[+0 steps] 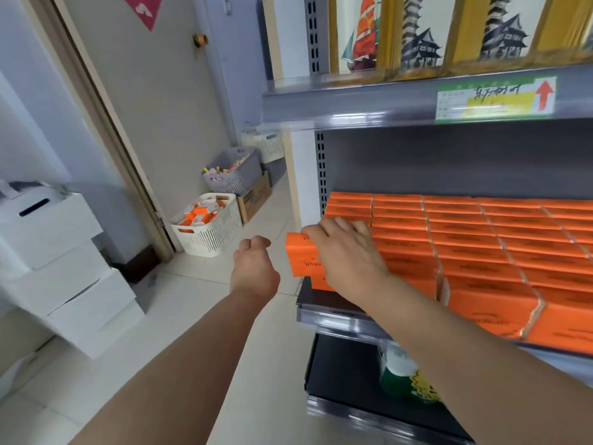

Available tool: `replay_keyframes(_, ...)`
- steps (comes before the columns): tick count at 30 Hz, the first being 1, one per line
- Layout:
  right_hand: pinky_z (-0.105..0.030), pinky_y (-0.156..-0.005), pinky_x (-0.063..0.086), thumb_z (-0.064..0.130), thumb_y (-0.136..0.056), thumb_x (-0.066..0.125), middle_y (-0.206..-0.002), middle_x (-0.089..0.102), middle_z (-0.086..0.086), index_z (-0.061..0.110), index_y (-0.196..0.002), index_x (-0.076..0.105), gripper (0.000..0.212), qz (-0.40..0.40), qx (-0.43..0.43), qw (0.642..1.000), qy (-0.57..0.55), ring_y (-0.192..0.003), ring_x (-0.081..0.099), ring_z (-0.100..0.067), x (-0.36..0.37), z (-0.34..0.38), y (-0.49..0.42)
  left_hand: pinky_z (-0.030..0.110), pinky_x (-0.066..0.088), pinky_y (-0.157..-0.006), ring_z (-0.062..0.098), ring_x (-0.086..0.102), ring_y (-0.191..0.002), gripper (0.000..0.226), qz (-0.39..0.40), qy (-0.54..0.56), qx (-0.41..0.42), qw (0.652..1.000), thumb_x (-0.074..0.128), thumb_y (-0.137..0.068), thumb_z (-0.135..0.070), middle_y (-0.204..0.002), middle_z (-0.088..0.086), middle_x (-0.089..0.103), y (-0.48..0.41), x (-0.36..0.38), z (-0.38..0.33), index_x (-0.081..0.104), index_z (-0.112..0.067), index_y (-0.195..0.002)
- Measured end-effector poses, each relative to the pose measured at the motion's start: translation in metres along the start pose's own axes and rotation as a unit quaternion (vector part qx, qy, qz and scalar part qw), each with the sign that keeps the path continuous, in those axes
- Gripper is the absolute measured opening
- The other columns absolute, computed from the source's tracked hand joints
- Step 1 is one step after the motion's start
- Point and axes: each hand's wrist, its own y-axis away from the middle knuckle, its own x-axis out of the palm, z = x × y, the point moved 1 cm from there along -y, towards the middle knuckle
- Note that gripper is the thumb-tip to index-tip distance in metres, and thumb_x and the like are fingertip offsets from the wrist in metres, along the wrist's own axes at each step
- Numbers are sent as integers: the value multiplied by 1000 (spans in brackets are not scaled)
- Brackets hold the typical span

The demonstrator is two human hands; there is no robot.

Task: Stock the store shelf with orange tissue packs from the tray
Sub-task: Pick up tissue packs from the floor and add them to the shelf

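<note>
Head view: an orange tissue pack point(301, 255) is held at the left end of the middle shelf point(321, 313), jutting past the shelf's edge and set against the rows of orange packs point(481, 248) stacked there. The right hand point(348, 252) is laid over its top, the grip clamped on the pack with fingers bent over the upper edge; the thumb is hidden. The left hand point(255, 268) is held in the air just beside the pack, apart from it, its grip loosely curled with nothing held. On the floor by the door a white basket point(218, 239) of orange and white packets is seen, with a grey basket point(240, 181) and a cardboard box point(256, 200) behind it. A green bottle point(396, 380) is stood on the shelf below, and a price label point(495, 97) is fixed to the rail above.
</note>
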Motion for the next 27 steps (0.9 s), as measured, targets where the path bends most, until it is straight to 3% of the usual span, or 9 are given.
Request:
replay_keyframes(4, -40, -95, 31, 1, -77, 58, -122, 52, -2, 23, -132, 45, 60, 4, -17, 1000, 25, -115, 46, -25, 8, 7, 0, 40, 50, -90, 25, 44, -120, 62, 8, 12, 3, 1000, 49, -78, 12, -133, 8, 42, 1, 5, 6, 44, -15, -133)
replay_keyframes(8, -41, -89, 36, 3, -70, 71, -112, 59, -1, 22, -125, 54, 61, -9, -18, 999, 28, -105, 54, -25, 17, -2, 2, 37, 50, -92, 22, 46, -120, 60, 15, 45, 14, 999, 52, -79, 10, -133, 5, 44, -1, 12, 10, 45, -16, -133)
replay_keyframes(13, -37, -85, 41, 15, -69, 80, -109, 64, 6, 27, -124, 53, 63, -57, -12, 998, -3, -100, 58, -19, 18, -3, 1, 21, 45, -78, 10, 53, -103, 77, 87, 197, 91, 972, 77, -74, -8, -121, -6, 52, 7, 10, 5, 35, -26, -135)
replay_keyframes(15, -37, -87, 39, 17, -73, 77, -112, 64, 5, 27, -127, 51, 61, -38, -8, 999, -18, -104, 57, -20, 18, -1, 2, 18, 47, -72, 5, 55, -95, 84, 66, 237, 119, 962, 84, -68, -15, -112, -13, 52, 12, 1, -1, 35, -32, -134)
replay_keyframes(20, -35, -103, 31, 18, -80, 71, -134, 52, 2, 23, -141, 37, 70, -29, 15, 996, -83, -124, 46, -19, 15, -8, 15, 30, 49, -81, 11, 53, -90, 36, 15, 148, 185, 971, 76, -78, -19, -106, -5, 59, 15, -11, -9, 58, -26, -109)
replay_keyframes(23, -39, -104, 36, 17, -76, 75, -140, 47, 0, 17, -143, 36, 78, -45, 82, 995, -46, -127, 45, -20, 16, -24, 38, 30, 50, -81, 17, 55, -93, 30, 23, 159, 157, 974, 72, -83, -17, -105, 0, 59, 14, -10, -10, 54, -25, -106)
replay_keyframes(27, -37, -117, 16, 8, -91, 53, -157, 19, -4, 13, -152, 11, 74, 75, 147, 986, -25, -145, 15, -20, 31, -48, 69, 33, 52, -78, 20, 57, -93, 27, 76, 109, 131, 982, 66, -84, -9, -102, 2, 59, 13, -1, -10, 53, -23, -103)
